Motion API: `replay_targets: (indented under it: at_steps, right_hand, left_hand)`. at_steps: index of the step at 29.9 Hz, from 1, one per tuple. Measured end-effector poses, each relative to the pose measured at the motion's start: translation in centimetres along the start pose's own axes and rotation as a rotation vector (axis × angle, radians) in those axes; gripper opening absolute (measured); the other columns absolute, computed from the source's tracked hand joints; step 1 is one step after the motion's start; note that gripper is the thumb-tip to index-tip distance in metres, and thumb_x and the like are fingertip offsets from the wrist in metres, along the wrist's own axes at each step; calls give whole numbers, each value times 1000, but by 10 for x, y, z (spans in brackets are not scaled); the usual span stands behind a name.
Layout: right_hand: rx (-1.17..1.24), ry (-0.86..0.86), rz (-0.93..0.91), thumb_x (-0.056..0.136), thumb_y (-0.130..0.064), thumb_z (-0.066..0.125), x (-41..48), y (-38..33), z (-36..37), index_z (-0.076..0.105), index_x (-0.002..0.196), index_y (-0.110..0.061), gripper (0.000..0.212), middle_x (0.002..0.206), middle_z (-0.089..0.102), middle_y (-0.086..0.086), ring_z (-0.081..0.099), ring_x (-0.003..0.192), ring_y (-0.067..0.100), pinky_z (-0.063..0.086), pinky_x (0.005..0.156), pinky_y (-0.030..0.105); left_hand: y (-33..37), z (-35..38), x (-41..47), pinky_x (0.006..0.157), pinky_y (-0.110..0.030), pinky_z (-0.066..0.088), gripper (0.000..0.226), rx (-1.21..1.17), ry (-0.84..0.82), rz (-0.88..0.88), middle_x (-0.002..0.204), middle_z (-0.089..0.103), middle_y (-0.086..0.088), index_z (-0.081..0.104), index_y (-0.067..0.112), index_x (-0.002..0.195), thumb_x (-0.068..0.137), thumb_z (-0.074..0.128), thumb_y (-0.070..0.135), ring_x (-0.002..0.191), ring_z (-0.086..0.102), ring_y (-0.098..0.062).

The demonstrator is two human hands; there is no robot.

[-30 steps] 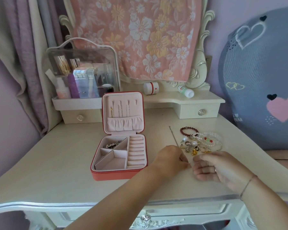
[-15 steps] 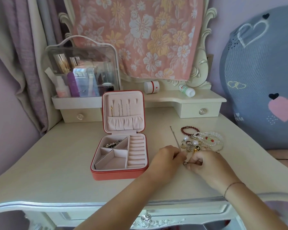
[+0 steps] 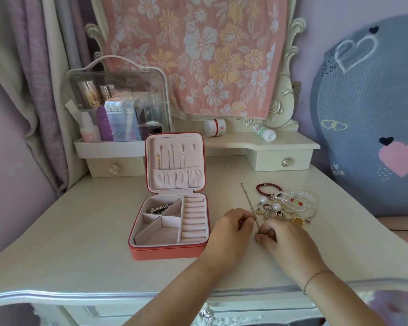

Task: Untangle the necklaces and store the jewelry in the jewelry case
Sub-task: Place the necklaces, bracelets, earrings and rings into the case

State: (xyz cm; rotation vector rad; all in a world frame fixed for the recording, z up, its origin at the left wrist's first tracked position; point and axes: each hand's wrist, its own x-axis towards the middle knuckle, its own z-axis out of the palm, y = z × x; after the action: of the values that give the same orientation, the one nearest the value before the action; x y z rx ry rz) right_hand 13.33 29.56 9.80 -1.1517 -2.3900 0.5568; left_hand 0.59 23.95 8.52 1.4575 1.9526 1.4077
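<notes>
The thin chain (image 3: pixel 248 203) is laid straight beyond both hands, presumably to stay untangled. Its near end is pinched by the curled right hand (image 3: pixel 285 241). The left hand (image 3: pixel 231 228) is curled against it; a grip cannot be confirmed. The open jewelry case (image 3: pixel 170 251) stands to its left.

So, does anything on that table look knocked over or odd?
The small white plastic bottle with a printed label lies on its side on the cream raised shelf. A heap of bracelets and earrings lies loose beside the coral jewelry case.
</notes>
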Motion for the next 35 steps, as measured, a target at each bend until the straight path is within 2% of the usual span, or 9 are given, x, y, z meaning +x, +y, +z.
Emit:
replay_targets:
  at_steps: [4,8,12,20,24,26,29,32,35]
  right_hand:
    - [-110,-32,-62,94,-32,55,1,1,2,60,96,-21,13,98,51,-10,54,88,11,45,75,25]
    - [-179,-58,-95,97,-28,49,-2,-3,2,55,98,-17,13,102,42,-7,52,90,14,40,74,24]
    - [-180,-43,-96,95,-15,49,-5,-6,2,56,95,-17,7,103,50,-4,55,91,15,46,79,27]
    - [11,-10,-113,89,-6,53,-9,0,4,58,85,-24,20,84,57,-14,58,81,13,48,74,28]
    - [80,11,-139,89,0,51,-12,3,7,54,82,-23,24,83,55,-14,54,78,4,43,68,15]
    - [144,13,-126,89,2,52,-12,5,7,54,80,-22,25,83,57,-12,54,77,2,42,68,13]
    - [203,6,-95,89,3,52,-12,7,7,54,78,-22,27,81,58,-8,55,74,6,43,66,15]
    - [338,12,-32,89,-1,55,-7,8,3,58,78,-19,22,76,61,-2,53,66,12,39,57,12]
    - [538,55,42,89,-1,58,6,10,-3,59,78,-15,17,75,60,-1,53,70,12,38,56,9]
  left_hand:
    - [0,0,0,66,-4,36,17,1,12,-1,82,57,14,68,14,104,96,53,15,72,52,5]
    - [1,0,-1,65,-4,36,17,-4,11,-2,79,55,16,68,15,103,96,53,15,68,51,10]
    - [2,-1,-2,66,-3,36,18,-15,5,-4,81,55,16,68,15,104,95,53,12,69,51,14]
    - [5,-3,-4,66,-2,36,18,-34,-7,-12,83,55,15,67,15,105,95,52,11,70,51,14]
    - [5,-3,-4,67,-2,36,18,-39,-1,-9,82,54,16,67,15,105,95,53,11,70,50,15]
    - [5,-3,-3,67,-2,35,18,-43,3,-16,83,54,15,67,15,105,95,53,11,70,51,14]
    - [7,-4,-4,66,-1,35,18,-35,-1,-24,82,54,15,67,15,106,95,53,11,69,51,12]
    - [8,-4,-4,63,-3,35,17,-37,-1,-45,78,54,14,67,15,104,95,53,11,66,51,9]
    - [11,-3,-3,60,-12,40,17,-60,-21,-102,77,61,10,69,17,96,94,53,13,62,51,-1]
